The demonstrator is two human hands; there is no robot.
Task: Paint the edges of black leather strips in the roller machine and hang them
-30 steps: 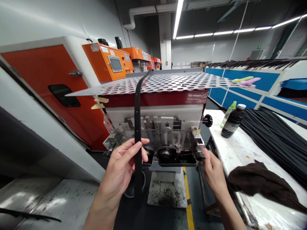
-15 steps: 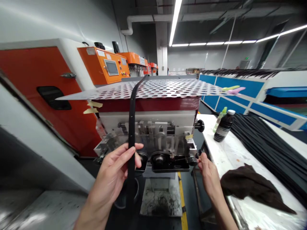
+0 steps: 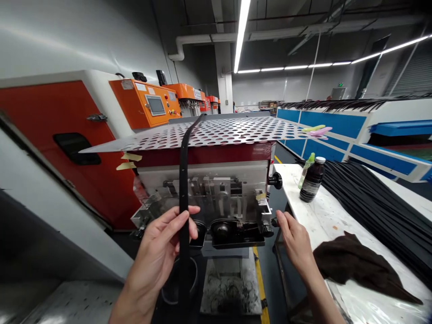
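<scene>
My left hand pinches a long black belt strap between thumb and fingers. A line of small holes runs along the strap. Its far end lies across the perforated white sheet on top of the machine, and its lower end hangs below my hand. My right hand is closed at the machine's lower right corner, with its fingertips on a small black knob. Two dark wheels sit in the black trays at the machine's front.
To the right, a white table carries a dark bottle, a green-capped bottle, a brown cloth and a pile of black straps. An orange-doored cabinet stands on the left. A bin sits below.
The view has tilted up slightly and shifted. Both hands keep their places, the left on the strap and the right at the knob.
</scene>
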